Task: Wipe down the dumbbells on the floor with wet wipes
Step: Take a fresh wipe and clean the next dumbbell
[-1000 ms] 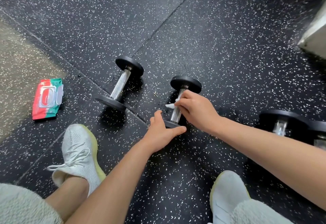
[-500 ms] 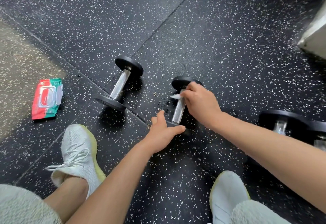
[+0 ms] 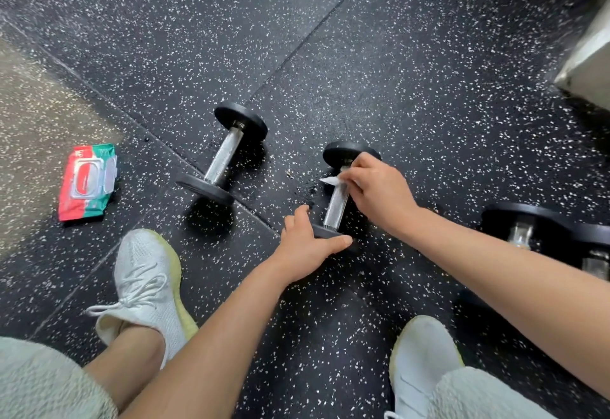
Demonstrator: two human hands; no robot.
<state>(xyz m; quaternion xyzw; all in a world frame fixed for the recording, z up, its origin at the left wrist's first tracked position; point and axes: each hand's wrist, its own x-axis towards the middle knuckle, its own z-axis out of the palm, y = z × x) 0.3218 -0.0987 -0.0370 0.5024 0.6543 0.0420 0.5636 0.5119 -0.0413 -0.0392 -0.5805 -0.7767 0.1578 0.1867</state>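
The dumbbell (image 3: 336,202) lay on the floor (image 3: 396,55). The left hand (image 3: 303,247) held its near plate with the fingers and thumb around the edge. The right hand (image 3: 379,194) pinched a wet wipe (image 3: 331,180) against the upper end of the metal handle. A second dumbbell (image 3: 224,154) lay near, on the left.

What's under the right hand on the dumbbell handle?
A white wet wipe, one corner poking out, against the dumbbell handle. The right hand covers the rest.
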